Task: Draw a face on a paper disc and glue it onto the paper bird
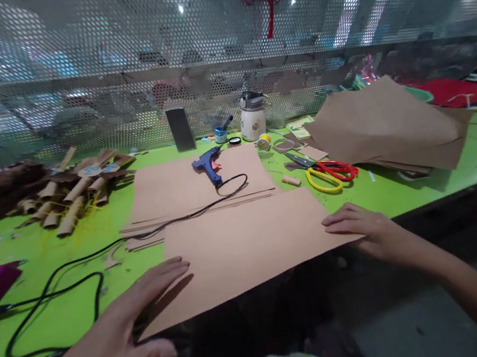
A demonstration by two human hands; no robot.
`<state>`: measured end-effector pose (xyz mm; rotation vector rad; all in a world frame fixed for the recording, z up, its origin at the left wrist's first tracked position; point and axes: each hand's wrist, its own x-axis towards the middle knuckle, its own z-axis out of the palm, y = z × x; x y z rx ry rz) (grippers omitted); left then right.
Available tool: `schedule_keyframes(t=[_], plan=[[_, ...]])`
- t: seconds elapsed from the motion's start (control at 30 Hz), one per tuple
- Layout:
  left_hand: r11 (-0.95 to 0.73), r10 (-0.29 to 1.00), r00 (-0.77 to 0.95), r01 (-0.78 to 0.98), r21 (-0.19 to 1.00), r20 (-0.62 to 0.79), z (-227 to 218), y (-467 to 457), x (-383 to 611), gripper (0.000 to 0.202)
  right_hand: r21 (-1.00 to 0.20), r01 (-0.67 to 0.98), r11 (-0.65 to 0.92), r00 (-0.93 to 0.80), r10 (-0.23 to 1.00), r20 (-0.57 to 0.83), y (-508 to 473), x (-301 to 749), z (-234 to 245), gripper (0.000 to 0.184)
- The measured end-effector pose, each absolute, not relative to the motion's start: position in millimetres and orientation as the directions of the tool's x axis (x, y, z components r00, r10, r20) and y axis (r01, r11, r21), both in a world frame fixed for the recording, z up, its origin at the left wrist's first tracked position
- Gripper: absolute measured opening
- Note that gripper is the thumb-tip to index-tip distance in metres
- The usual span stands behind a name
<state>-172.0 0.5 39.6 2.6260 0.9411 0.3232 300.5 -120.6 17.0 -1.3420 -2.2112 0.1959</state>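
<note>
Left hand (126, 328) and right hand (365, 227), both flat with fingers spread, press the near corners of a brown card sheet (245, 247) on the green table (49, 247); beyond the fingertips a blue glue gun (207, 165) (black cord (56, 294) trailing left) and scissors (327, 174) just past the right fingers.

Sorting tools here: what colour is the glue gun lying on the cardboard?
Blue: the glue gun shows clearest in the head view.
</note>
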Motion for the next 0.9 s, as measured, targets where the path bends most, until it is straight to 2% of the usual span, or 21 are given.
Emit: schedule_keyframes(t=[0.1, 0.13, 0.27, 0.4, 0.57, 0.73, 0.9], plan=[[-0.779, 0.563, 0.826, 0.541, 0.317, -0.027, 35.3, 5.9, -179.0, 0.073, -0.473, 0.721, 0.506, -0.346, 0.855, 0.387, -113.1, 307.3, 20.7, 0.026], [-0.78, 0.568, 0.823, 0.546, 0.306, -0.018, 33.5, 8.4, -179.4, 0.067, -0.506, 0.703, 0.499, -0.342, 0.861, 0.376, -110.5, 309.2, 22.1, 0.023], [-0.765, 0.614, 0.78, 0.549, 0.336, 0.123, 30.2, 18.4, -171.2, 0.041, -0.595, 0.685, 0.42, -0.315, 0.907, 0.278, -98.0, 314.3, 25.8, 0.019], [-0.788, 0.596, 0.768, 0.503, 0.355, 0.236, 34.0, 26.9, -159.3, 0.041, -0.606, 0.689, 0.398, -0.325, 0.917, 0.232, -83.4, 320.5, 25.5, 0.026], [-0.756, 0.624, 0.733, 0.479, 0.447, 0.27, 34.7, 30.0, -153.3, 0.033, -0.621, 0.67, 0.407, -0.335, 0.912, 0.236, -75.9, 326.0, 19.7, 0.038], [-0.498, 0.837, 0.529, 0.633, 0.593, 0.137, 32.5, 29.4, -152.3, 0.028, -0.692, 0.703, 0.167, -0.025, 0.977, 0.211, -78.9, 322.7, 9.6, 0.032], [-0.184, 0.952, 0.303, 0.7, 0.69, -0.053, 29.2, 39.3, -148.5, 0.047, -0.836, 0.549, -0.007, 0.154, 0.984, 0.093, -74.7, 321.1, 4.6, 0.037]])
